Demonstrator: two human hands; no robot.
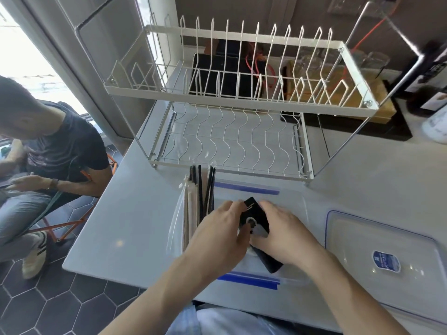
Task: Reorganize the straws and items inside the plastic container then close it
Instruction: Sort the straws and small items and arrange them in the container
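At the left side of the clear plastic container, a bundle of straws leans against the wall, black ones and pale wrapped ones together, their tips sticking out past the far rim toward the white dish rack. Just right of them, the left hand reaches into the container with its fingers curled onto the left edge of a black packet. The right hand lies over the packet's right side, fingers close together and bent down along it, so the packet is held between both hands, inside the container and tilted with its far end raised.

The step in hand looks like seating this packet flat beside the straws. It would go best if the packet is laid along the container's long side, clear of the straw bundle, and low enough that nothing stands above the rim. The straws probably need pushing down inside too, or the lid will not shut.

The packet carries small white writing near its far end and a pale round mark lower down; the print is too small to read. Further right, the lid lies apart on the counter, with a blue and white sticker whose words are also unreadable.
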